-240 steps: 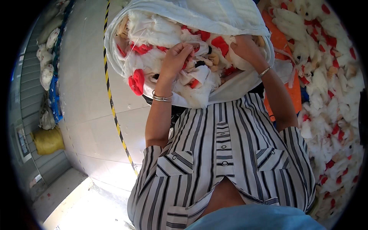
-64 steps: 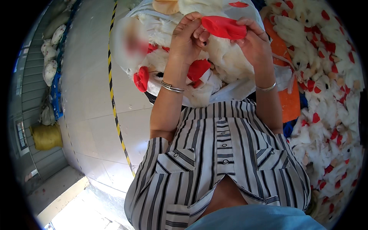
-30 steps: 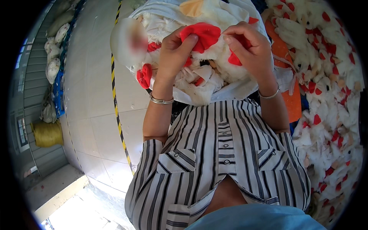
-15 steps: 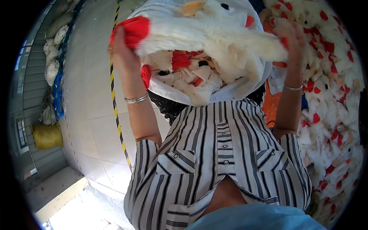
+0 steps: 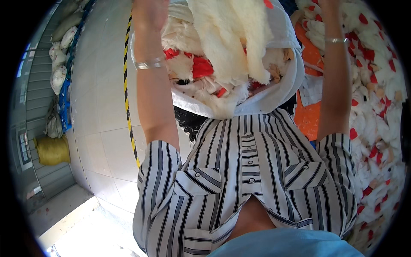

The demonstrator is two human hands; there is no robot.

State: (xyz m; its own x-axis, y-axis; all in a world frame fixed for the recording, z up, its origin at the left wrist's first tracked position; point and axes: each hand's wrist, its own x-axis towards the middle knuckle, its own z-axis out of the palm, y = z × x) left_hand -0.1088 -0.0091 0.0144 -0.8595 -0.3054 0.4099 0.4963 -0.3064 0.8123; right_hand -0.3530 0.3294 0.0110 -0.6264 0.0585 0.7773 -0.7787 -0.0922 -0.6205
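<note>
My left hand [image 5: 150,12] is at the top edge, by the left side of a white cloth sack [image 5: 287,85]. It is blurred and its fingers are cut off, so what it holds does not show. Only the base of my right hand [image 5: 329,3] shows, at the top edge right of the sack. A white furry plush skin [image 5: 222,36] hangs down over the sack's mouth, its upper part out of view. Below it in the sack lie several white plush pieces with red patches [image 5: 202,67] and a black one.
A heap of white and red plush pieces [image 5: 376,103] covers the right side. Beside the sack is an orange surface [image 5: 307,118] with a white paper [image 5: 311,90]. Black-and-yellow tape [image 5: 126,92] runs along the floor at left. A yellow sack [image 5: 52,150] stands farther left.
Both hands have moved up and away from me, mostly out of the picture. The plush skin, stretched sideways between them before, now hangs lengthwise over the sack.
</note>
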